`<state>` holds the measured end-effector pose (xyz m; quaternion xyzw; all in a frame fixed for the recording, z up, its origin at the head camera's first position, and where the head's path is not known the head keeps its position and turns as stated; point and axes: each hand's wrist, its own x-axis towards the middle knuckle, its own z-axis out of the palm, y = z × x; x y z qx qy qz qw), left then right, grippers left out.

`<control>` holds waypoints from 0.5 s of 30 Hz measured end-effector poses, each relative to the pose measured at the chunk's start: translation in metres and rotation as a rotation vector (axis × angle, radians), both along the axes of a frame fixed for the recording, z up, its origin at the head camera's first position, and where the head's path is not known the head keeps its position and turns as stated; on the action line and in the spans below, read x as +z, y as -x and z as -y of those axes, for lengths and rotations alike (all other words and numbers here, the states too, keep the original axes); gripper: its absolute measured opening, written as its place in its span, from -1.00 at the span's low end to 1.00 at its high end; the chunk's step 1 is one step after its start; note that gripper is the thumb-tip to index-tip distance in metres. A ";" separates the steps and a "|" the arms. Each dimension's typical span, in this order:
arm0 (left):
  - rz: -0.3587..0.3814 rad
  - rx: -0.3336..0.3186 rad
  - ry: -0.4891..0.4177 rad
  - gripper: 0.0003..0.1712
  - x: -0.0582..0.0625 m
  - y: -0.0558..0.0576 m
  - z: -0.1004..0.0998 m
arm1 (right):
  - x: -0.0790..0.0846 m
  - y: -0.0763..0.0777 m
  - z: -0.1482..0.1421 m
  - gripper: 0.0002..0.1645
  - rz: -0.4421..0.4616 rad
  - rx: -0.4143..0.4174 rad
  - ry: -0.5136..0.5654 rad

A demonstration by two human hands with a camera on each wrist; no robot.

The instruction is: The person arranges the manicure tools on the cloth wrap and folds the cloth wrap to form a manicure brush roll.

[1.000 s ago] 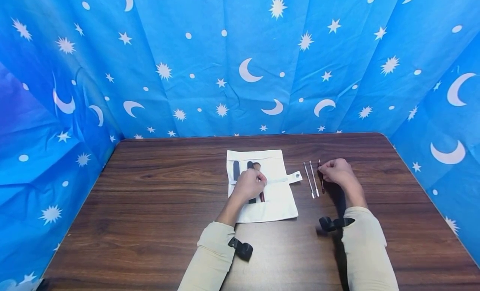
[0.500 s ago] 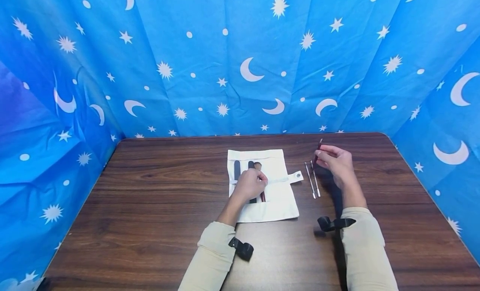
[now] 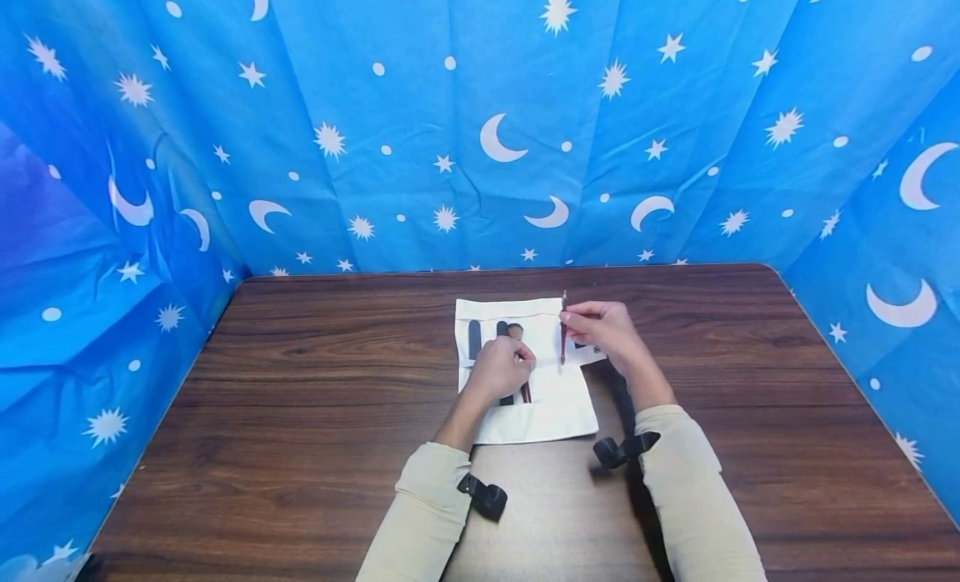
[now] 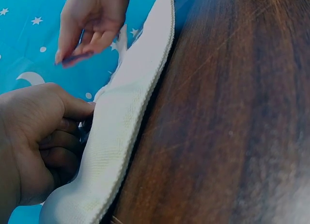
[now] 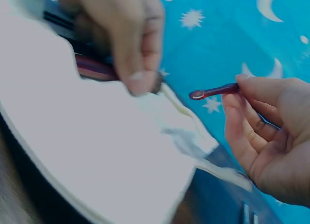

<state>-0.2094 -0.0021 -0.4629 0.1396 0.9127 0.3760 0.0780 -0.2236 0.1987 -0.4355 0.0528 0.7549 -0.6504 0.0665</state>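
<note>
A white fabric tool roll (image 3: 558, 411) lies unfolded on the table, with a dark flat file (image 3: 474, 338), a second dark strip (image 3: 502, 328) and a brush (image 3: 516, 330) with a dark red handle in it. My left hand (image 3: 497, 372) is over the roll's middle, fingers curled, thumb and forefinger pinching the cross band beside the brush. Between thumb and fingertips, my right hand (image 3: 618, 340) holds a slim dark red tool (image 3: 564, 336) with a metal tip, upright above the roll's right part. The right wrist view shows its spoon-like lower end (image 5: 197, 94).
Two thin metal rods (image 5: 250, 213) lie right of the roll, hidden behind my right arm in the head view. A snap strap (image 3: 592, 353) sticks out from the roll's right side. A blue star-and-moon curtain (image 3: 420, 148) borders the brown wooden table (image 3: 300, 415).
My right hand has lifted the dark red tool off the table and carried it left, past the metal rods, to above the roll. My left hand has stayed in place.
</note>
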 end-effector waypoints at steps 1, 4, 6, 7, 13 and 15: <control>-0.003 0.000 0.002 -0.85 0.000 0.000 0.000 | -0.002 0.001 0.004 -0.53 0.000 0.007 -0.008; 0.004 0.005 0.006 -0.85 0.001 0.000 -0.001 | -0.006 0.005 0.016 -0.55 -0.009 0.021 -0.021; 0.008 0.007 0.008 -0.86 0.001 0.001 -0.001 | -0.008 0.006 0.022 -0.55 -0.009 0.008 -0.011; 0.009 0.007 0.008 -0.85 0.001 0.001 -0.001 | -0.008 0.007 0.024 -0.55 -0.010 -0.002 -0.003; -0.003 0.001 0.020 -0.84 0.000 0.001 -0.001 | -0.015 0.015 0.033 -0.59 -0.020 -0.096 0.067; -0.010 0.000 0.027 -0.84 0.000 0.001 -0.001 | -0.017 0.016 0.034 -0.59 -0.015 -0.119 0.070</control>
